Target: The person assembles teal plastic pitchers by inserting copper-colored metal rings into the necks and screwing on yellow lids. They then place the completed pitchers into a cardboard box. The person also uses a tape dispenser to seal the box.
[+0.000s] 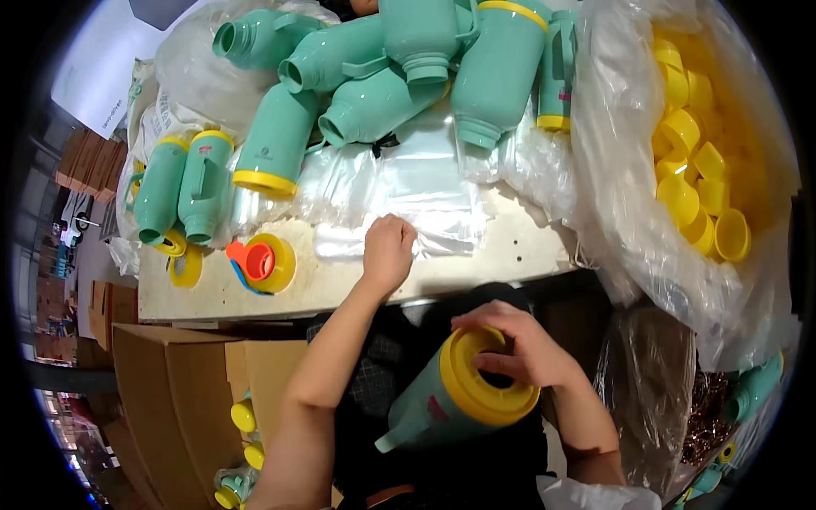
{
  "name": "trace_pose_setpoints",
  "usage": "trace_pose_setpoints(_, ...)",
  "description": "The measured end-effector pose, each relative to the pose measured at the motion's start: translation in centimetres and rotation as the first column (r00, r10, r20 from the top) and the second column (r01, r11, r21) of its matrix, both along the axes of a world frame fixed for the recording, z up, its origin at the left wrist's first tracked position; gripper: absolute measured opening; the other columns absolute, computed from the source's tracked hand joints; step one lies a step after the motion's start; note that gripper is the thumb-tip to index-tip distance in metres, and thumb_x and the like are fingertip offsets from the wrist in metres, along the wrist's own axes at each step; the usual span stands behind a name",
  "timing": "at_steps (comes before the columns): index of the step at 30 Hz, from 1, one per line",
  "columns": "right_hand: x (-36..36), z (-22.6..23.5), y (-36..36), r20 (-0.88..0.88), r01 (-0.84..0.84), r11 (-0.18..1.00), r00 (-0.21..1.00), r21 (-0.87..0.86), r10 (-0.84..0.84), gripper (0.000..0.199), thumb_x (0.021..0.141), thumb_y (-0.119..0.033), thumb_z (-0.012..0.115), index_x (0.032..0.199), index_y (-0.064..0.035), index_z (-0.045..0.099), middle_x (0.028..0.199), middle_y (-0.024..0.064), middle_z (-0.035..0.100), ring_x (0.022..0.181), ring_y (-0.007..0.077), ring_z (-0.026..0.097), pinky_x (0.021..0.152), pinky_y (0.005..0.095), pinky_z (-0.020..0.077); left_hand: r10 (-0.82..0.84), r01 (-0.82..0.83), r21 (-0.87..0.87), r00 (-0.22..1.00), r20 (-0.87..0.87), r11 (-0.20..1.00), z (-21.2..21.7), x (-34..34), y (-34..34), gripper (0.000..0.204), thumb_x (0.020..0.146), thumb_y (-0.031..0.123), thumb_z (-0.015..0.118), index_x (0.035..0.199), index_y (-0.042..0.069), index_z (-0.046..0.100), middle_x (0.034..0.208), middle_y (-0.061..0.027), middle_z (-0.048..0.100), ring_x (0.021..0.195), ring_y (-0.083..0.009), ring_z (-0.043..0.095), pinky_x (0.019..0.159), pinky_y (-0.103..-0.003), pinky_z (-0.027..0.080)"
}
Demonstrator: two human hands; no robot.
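A green flask casing (442,399) with a yellow ring (466,399) round its end lies tilted across my lap, that end toward the table. My right hand (518,344) grips the ring, with the thumb reaching into the round opening. On the table, my left hand (389,253) rests closed on a stack of clear plastic bags (433,187). Its fingertips are hidden, so I cannot tell whether they pinch a bag. Left of it lie a yellow ring-shaped part (289,265) with an orange-red cup-like piece (257,258) and a blue strip (246,280).
Several green casings (357,55) lie piled at the table's back, and two (204,183) stand at its left. A plastic sack (608,153) of yellow caps (680,132) is at the right. Below the table's left side, an open carton (170,408) holds wrapped flasks (234,489).
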State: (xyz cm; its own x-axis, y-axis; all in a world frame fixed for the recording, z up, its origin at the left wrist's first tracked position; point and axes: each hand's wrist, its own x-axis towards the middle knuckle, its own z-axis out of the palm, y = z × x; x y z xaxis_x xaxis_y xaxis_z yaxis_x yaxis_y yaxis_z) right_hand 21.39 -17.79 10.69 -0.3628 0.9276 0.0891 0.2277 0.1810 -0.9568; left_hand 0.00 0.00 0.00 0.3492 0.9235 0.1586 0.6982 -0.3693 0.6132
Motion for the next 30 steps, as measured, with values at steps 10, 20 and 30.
trace_pose_setpoints(10,-1.8,-3.7,6.5,-0.08,0.401,0.837,0.885,-0.372,-0.459,0.018,0.084,-0.015,0.078,0.085,-0.0001,0.069,0.073,0.0024,0.065,0.069,0.0089,0.059,0.063,0.0248,0.0478,0.419,0.11,-0.585,0.594,0.687,0.804,5.4,2.6,-1.7,0.021,0.1,0.016,0.052,0.086,0.004,0.061,0.079,-0.0008,0.062,0.076,-0.0122,0.06,0.066,-0.028,0.047)
trace_pose_setpoints(20,0.5,-4.5,4.1,-0.209,0.31,0.927,0.912,-0.212,-0.353,0.014,0.08,0.001,0.075,0.093,0.0008,0.068,0.09,0.0071,0.071,0.079,0.0096,0.063,0.068,0.0253,0.0503,0.225,0.049,-0.357,0.695,0.683,0.933,7.9,2.7,-11.9,0.017,0.103,0.013,0.048,0.093,0.002,0.058,0.075,-0.003,0.059,0.073,-0.0123,0.055,0.069,-0.025,0.046)
trace_pose_setpoints(30,0.3,-12.2,-5.5,-0.337,0.884,0.456,0.402,-0.098,-0.852,0.024,0.101,-0.031,0.046,0.1,-0.0072,0.053,0.082,0.0008,0.051,0.068,0.0133,0.049,0.064,0.0292,0.0474,0.069,0.167,-0.303,0.768,0.636,0.938,10.6,-3.2,-12.8,0.023,0.086,-0.002,0.065,0.105,0.006,0.057,0.081,-0.0035,0.051,0.07,-0.0108,0.049,0.062,-0.025,0.042)
